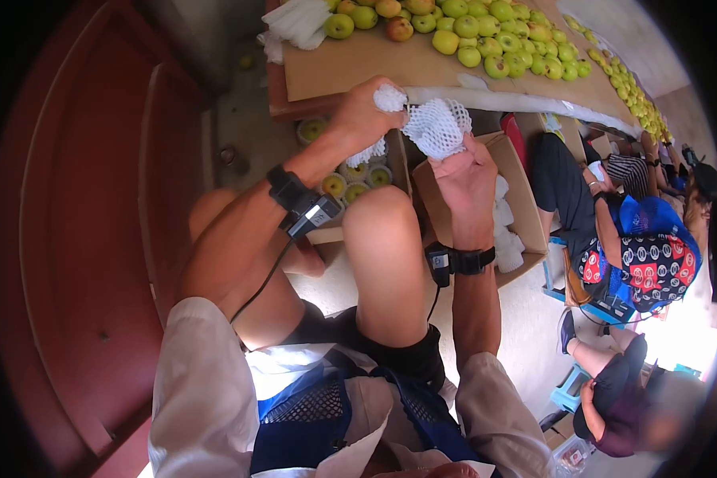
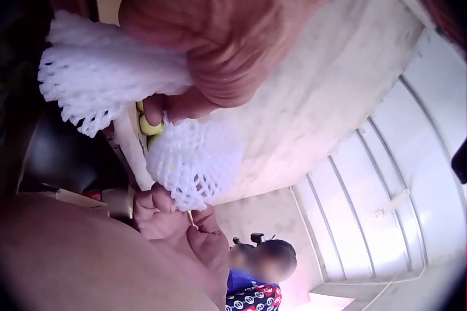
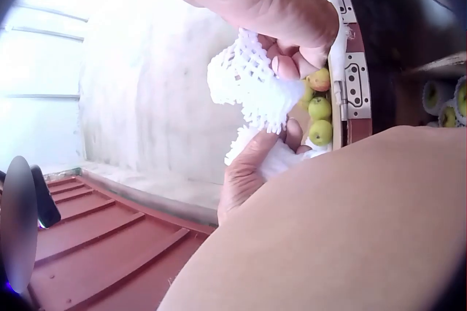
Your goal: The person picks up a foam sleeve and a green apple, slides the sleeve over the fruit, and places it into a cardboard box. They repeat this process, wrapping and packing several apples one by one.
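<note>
In the head view my left hand grips a bunched white foam net sleeve, whose other end sticks out below the palm. Just to its right, my right hand pinches a second white foam net, spread wide and rounded, between thumb and fingers. Both hands are close together at the table's front edge, the left fingertips right at the spread net's rim. The left wrist view shows the spread net between the two hands. I cannot tell whether an apple is inside it.
Many green apples lie on a cardboard-covered table, with a stack of foam nets at its left. Below stand a box of netted apples and a carton with white nets. Other people sit at the right.
</note>
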`<state>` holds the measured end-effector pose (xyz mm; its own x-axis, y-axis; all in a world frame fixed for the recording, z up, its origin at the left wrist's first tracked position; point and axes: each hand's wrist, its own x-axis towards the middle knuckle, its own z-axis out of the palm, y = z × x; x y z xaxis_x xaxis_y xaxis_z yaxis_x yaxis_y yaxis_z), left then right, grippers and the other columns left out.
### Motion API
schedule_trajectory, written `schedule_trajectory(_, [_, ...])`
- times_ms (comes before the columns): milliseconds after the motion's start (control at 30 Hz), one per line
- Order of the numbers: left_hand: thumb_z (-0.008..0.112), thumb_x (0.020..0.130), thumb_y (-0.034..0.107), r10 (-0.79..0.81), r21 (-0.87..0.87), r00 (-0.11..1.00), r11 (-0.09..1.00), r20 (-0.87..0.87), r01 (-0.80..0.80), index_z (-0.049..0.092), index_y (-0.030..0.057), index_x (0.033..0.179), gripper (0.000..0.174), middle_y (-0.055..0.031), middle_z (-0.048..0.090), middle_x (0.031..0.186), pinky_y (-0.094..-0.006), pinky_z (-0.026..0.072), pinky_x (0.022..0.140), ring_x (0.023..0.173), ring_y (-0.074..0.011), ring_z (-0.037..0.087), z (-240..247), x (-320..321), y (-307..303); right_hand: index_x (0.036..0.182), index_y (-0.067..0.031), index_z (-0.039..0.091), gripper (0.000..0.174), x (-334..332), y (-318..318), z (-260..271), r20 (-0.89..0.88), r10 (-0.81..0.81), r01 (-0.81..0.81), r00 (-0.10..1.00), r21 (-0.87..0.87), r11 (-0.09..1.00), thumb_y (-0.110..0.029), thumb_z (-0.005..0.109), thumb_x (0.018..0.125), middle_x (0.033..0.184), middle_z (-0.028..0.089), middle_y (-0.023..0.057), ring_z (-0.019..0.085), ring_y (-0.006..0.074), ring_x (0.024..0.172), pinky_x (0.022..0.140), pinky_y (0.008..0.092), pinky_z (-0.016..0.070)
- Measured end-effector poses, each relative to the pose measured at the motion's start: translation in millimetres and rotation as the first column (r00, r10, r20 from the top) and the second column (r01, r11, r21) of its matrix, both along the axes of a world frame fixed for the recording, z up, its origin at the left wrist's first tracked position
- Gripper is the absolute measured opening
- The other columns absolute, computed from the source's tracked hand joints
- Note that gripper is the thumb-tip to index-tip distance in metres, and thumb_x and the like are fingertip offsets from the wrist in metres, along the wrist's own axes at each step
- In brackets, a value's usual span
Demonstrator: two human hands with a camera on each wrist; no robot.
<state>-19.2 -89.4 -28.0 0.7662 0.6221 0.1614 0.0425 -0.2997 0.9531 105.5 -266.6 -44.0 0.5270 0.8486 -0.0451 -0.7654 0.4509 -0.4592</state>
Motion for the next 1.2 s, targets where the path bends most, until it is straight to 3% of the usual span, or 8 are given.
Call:
schedule_trajectory(167, [0.083,0.077,0.014,-0.043,-0.084,0.997,0.995,0.063,0.049,0.066,0.0009,0.108,0.037,-0.0111,0.071,0.098,-0.0338,0.0533,0.084,0.091,-0.0193,0.066,-8,3,2,0.139,0.0024,0.049,0.043,-7,0,12,0.03,0.013,-0.014,0.999,0.011,1.0,-0.012,0.055,0.099,0.143,0.055,0.0201,0.054,0.0332,0.133,0.115,0.0503,0.0402])
schedule_trajectory(333, [0.083,0.078,0.014,-0.039,-0.062,0.998,0.997,0.053,0.042,0.066,0.0008,0.106,0.036,-0.0108,0.072,0.096,-0.0334,0.0531,0.084,0.09,-0.0189,0.066,-1,2,0,0.138,0.0016,0.051,0.041,-12,1,15,0.215,0.014,0.0,0.976,-0.064,0.998,-0.01,0.056,0.099,0.14,0.058,0.0174,0.056,0.0304,0.13,0.113,0.0485,0.0429])
schedule_trajectory(433, [0.08,0.083,0.011,-0.01,-0.063,1.0,0.998,0.026,0.011,0.065,0.0018,0.107,0.03,-0.0037,0.07,0.095,-0.0292,0.0519,0.079,0.086,-0.0129,0.063,-3,2,1,0.134,0.0002,0.054,0.037,-9,-2,14,0.213,0.015,-0.008,0.977,-0.036,0.999,-0.008,0.058,0.098,0.135,0.061,0.0153,0.059,0.0287,0.126,0.108,0.0468,0.0464])
schedule_trajectory(667, [0.079,0.083,0.009,-0.062,-0.302,0.992,0.949,0.114,0.093,0.065,0.0028,0.105,0.027,-0.0036,0.069,0.091,-0.0274,0.0503,0.073,0.081,-0.0116,0.062,-5,3,1,0.12,-0.0054,0.062,0.032,11,-8,-9,0.052,-0.127,0.129,0.991,-0.037,0.991,0.008,0.059,0.091,0.129,0.065,0.0109,0.06,0.0272,0.125,0.103,0.0423,0.0502])
schedule_trajectory(767, [0.077,0.084,0.008,-0.117,-0.433,0.979,0.883,0.164,0.178,0.066,0.0018,0.103,0.023,-0.006,0.069,0.09,-0.0282,0.0497,0.068,0.076,-0.0131,0.062,-3,1,-1,0.116,-0.0084,0.063,0.034,13,-9,-11,0.125,-0.114,0.115,0.986,0.005,0.993,0.01,0.059,0.088,0.122,0.069,0.011,0.063,0.0291,0.12,0.105,0.0481,0.0505])
schedule_trajectory(867, [0.075,0.086,0.009,-0.161,-0.52,0.963,0.816,0.215,0.252,0.068,0.0002,0.099,0.018,-0.0084,0.07,0.087,-0.0296,0.0498,0.064,0.072,-0.015,0.062,-5,-1,2,0.12,-0.0067,0.061,0.039,14,-9,-16,0.13,-0.122,0.116,0.984,0.059,0.992,0.013,0.058,0.086,0.128,0.066,0.0112,0.061,0.0277,0.123,0.103,0.0428,0.0514])
schedule_trajectory(1067, [0.072,0.088,0.011,-0.173,-0.605,0.963,0.751,0.209,0.266,0.069,-0.0008,0.095,0.014,-0.0103,0.07,0.084,-0.0305,0.0517,0.065,0.072,-0.0157,0.063,1,-3,5,0.122,-0.0051,0.059,0.033,25,-17,-25,0.214,-0.08,0.08,0.974,0.006,0.997,0.007,0.056,0.091,0.124,0.066,0.0125,0.063,0.0269,0.119,0.096,0.0402,0.0547])
schedule_trajectory(1200, [0.072,0.088,0.011,-0.166,-0.626,0.97,0.742,0.177,0.241,0.068,-0.0009,0.096,0.015,-0.0094,0.069,0.085,-0.031,0.0525,0.067,0.072,-0.0161,0.063,0,-2,5,0.122,-0.0032,0.058,0.03,20,-14,-23,0.251,-0.095,0.109,0.963,-0.043,0.993,0.003,0.057,0.092,0.121,0.067,0.0133,0.066,0.0241,0.108,0.085,0.0377,0.0548])
